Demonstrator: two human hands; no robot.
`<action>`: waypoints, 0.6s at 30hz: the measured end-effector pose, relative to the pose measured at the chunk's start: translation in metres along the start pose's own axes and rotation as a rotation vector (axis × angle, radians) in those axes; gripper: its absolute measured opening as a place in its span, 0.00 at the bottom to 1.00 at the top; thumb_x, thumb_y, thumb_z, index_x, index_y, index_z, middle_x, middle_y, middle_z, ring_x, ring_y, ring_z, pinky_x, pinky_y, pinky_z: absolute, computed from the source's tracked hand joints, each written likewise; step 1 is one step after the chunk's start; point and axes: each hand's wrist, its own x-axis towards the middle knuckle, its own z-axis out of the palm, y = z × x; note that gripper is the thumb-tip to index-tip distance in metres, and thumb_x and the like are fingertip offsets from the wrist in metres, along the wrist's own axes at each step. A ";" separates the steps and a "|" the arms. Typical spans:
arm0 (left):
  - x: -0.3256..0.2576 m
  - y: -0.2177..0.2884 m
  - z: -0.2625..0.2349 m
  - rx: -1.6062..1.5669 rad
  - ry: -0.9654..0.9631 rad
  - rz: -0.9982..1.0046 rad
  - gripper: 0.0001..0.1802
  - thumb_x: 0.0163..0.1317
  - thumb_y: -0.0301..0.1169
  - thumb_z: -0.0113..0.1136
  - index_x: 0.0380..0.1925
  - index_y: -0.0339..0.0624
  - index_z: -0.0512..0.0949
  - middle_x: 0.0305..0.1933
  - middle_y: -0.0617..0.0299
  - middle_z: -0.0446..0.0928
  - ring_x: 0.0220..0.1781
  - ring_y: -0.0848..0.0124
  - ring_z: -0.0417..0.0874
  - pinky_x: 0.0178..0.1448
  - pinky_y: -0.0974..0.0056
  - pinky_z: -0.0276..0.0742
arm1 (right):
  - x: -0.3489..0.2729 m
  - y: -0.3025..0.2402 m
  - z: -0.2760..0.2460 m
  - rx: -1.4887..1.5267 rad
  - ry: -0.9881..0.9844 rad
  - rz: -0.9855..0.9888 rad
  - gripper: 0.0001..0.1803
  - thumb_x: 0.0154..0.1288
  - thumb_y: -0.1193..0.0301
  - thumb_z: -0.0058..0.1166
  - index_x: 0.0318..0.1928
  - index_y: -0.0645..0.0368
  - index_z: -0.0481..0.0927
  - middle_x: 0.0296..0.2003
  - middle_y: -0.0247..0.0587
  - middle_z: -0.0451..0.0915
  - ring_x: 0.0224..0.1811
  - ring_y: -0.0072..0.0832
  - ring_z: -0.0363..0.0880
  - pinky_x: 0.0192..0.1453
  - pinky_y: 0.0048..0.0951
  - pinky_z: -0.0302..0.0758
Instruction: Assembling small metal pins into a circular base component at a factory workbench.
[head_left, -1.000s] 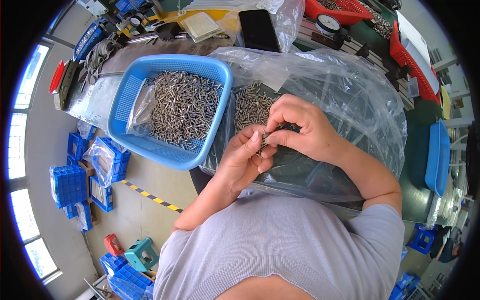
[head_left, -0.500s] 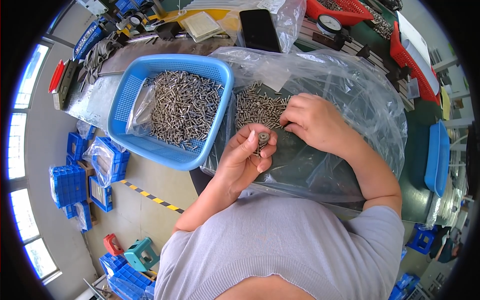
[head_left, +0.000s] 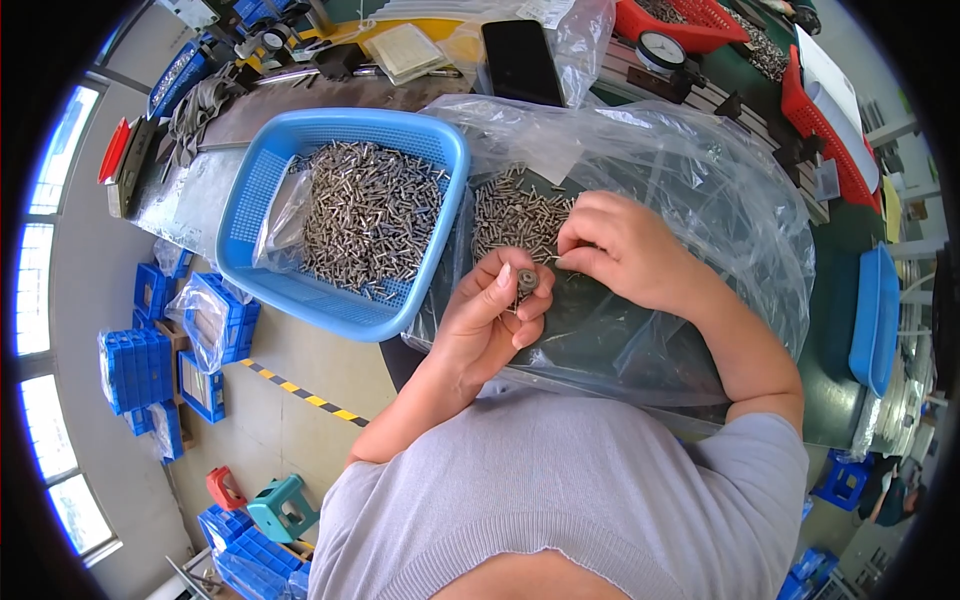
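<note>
Right hand (head_left: 625,250) has reached into the loose screws (head_left: 515,215), pinching there; left hand (head_left: 490,320) grips a round gauge (head_left: 527,281).

Basket (head_left: 262,175) of screws (head_left: 362,215) sits left on the bench, plastic sheet (head_left: 700,190) right of it; loose screws (head_left: 515,215) lie on the sheet, phone (head_left: 520,60) behind.

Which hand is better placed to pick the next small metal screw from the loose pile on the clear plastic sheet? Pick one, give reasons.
Right. The right hand already rests fingertips-down at the pile of small metal screws. The left hand is occupied, pinching a small round metal part.
</note>
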 end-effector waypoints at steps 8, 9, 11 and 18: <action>0.000 0.001 0.004 0.047 0.040 -0.036 0.13 0.67 0.39 0.53 0.40 0.41 0.71 0.34 0.59 0.72 0.28 0.78 0.66 0.24 0.75 0.63 | 0.001 -0.020 -0.004 0.589 -0.067 0.189 0.06 0.61 0.72 0.58 0.31 0.61 0.76 0.28 0.31 0.72 0.31 0.19 0.70 0.36 0.22 0.67; 0.000 0.001 0.004 0.060 0.045 -0.039 0.13 0.67 0.39 0.53 0.40 0.41 0.70 0.34 0.59 0.73 0.28 0.78 0.67 0.24 0.75 0.63 | 0.001 -0.021 -0.003 0.591 -0.057 0.186 0.06 0.61 0.73 0.58 0.31 0.61 0.76 0.28 0.32 0.73 0.30 0.19 0.70 0.35 0.22 0.67; 0.000 0.000 0.004 0.064 0.057 -0.044 0.12 0.67 0.39 0.53 0.40 0.41 0.70 0.34 0.59 0.73 0.28 0.78 0.67 0.24 0.74 0.63 | 0.001 -0.022 -0.001 0.570 -0.039 0.168 0.06 0.60 0.73 0.59 0.31 0.61 0.76 0.28 0.32 0.73 0.30 0.20 0.70 0.35 0.22 0.67; 0.000 0.000 0.002 0.096 0.073 -0.058 0.12 0.66 0.39 0.54 0.41 0.43 0.70 0.34 0.60 0.73 0.28 0.78 0.67 0.24 0.74 0.63 | 0.000 -0.023 0.004 0.471 0.010 0.061 0.06 0.58 0.73 0.60 0.31 0.61 0.76 0.28 0.33 0.73 0.30 0.22 0.72 0.35 0.23 0.69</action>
